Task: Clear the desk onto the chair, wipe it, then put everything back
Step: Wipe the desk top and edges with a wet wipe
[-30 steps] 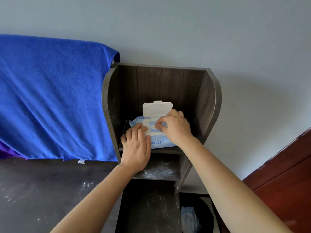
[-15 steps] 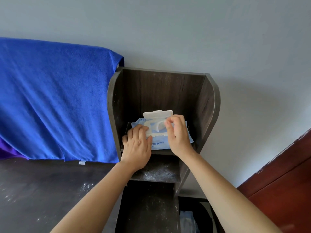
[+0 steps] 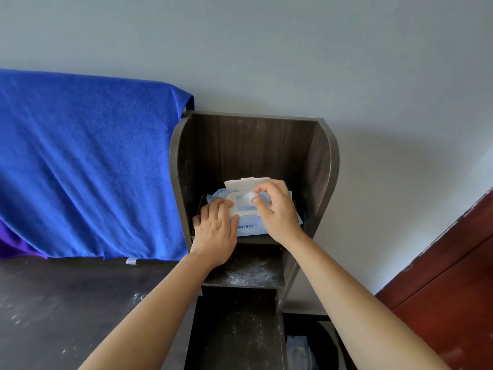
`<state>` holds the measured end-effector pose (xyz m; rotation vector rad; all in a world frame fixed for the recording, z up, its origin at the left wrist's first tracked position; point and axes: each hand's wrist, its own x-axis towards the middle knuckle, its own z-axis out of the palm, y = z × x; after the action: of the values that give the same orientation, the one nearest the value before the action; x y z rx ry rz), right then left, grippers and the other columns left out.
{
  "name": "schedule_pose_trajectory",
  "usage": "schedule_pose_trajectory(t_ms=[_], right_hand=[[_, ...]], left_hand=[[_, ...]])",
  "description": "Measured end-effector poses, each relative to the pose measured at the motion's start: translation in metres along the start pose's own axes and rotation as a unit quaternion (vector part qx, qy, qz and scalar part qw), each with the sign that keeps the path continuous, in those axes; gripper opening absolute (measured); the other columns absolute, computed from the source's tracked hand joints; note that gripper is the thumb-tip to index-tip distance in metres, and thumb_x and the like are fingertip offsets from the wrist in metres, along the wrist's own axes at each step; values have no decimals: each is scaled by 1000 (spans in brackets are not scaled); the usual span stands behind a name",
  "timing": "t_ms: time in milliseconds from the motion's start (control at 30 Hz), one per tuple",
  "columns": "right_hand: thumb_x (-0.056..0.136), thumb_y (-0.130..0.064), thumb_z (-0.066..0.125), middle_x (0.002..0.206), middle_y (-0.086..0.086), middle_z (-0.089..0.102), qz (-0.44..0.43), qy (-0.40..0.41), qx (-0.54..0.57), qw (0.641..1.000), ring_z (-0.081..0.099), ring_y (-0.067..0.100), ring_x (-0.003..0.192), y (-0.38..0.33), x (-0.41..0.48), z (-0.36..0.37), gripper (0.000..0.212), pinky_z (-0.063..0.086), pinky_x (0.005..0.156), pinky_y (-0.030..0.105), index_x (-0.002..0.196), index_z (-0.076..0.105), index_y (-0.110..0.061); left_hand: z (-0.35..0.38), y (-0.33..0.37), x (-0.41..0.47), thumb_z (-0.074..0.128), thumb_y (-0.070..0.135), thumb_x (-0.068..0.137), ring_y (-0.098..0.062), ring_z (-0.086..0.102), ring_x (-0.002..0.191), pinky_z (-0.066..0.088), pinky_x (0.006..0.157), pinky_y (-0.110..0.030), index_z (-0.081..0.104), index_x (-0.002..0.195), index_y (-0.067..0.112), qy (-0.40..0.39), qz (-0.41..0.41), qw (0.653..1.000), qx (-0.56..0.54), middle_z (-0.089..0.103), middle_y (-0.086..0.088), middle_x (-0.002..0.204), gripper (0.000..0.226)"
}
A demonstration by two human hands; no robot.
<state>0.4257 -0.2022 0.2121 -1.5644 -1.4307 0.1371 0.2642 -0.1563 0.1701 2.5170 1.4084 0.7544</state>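
Right hand point(image 3: 277, 212) now has a white wet wipe point(image 3: 248, 196) pinched halfway out. The left hand point(image 3: 216, 231) lies flat, pinning the light-blue plastic pack point(image 3: 248, 229). Wiping's next, probably.

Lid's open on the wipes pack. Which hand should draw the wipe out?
Right. The right hand pinches the wipe at the opening of the wet wipe pack, while the left hand presses flat on that pack, steadying it on the shelf.
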Motion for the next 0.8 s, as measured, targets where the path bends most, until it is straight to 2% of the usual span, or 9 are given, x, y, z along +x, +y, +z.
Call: schedule_pose_trajectory(t_ms=[67,200,367,467,600,667,733,800], right_hand=[[97,-25,61,115,-8,48,-8,2,40,999,53,10,109,-8,-2,-8,1,51,85,21,98,60,-26],[98,-18,62,117,-4,49,1,13,108,994,52,7,113,-25,-11,-24,13,52,89,21,95,60,-31],[96,-10,62,112,-5,50,-28,29,161,986,53,-2,106,-47,-10,-44,24,45,83,8,92,61,-33],[95,-6,61,110,-4,53,-17,23,179,983,55,2,105,-53,-9,-54,21,44,84,9,92,64,-27],[96,-11,62,107,-3,62,-8,122,262,957,60,4,100,-74,19,-86,25,45,88,18,93,62,-36],[95,-16,63,103,-7,64,-36,140,265,954,60,-4,96,-89,36,-106,23,44,83,10,92,61,-38],[95,-20,64,102,-12,63,-37,114,241,963,58,-10,96,-95,40,-118,22,42,78,4,89,60,-40],[96,-20,64,105,-4,66,-29,66,226,971,60,-1,102,-89,30,-116,19,44,80,6,90,61,-38]], left_hand=[[-1,1,0,35,39,102,-25,38,125,34,102,-49,40,134,20,-8,-3,1000,4,39,-3,141,38],[-4,2,0,35,39,102,-25,38,124,34,102,-49,41,134,20,-7,-12,1000,9,40,-2,140,37],[-7,6,-2,36,40,102,-25,38,126,33,102,-50,41,135,22,-13,-24,999,21,40,0,139,38],[-8,7,-6,35,41,102,-24,37,126,32,102,-50,40,136,24,-12,-31,999,28,40,1,139,39],[-10,14,-5,32,43,102,-25,36,127,30,101,-49,38,140,26,-22,-49,998,41,41,1,139,42],[-11,20,-5,31,43,103,-26,36,127,30,101,-49,38,141,27,-29,-62,996,49,40,1,140,41],[-14,23,-8,32,41,103,-28,38,124,30,100,-48,41,138,23,-30,-79,995,61,42,-2,137,40],[-16,24,-16,39,34,101,-29,39,121,32,98,-47,43,136,19,-20,-77,994,69,43,-4,135,39]])
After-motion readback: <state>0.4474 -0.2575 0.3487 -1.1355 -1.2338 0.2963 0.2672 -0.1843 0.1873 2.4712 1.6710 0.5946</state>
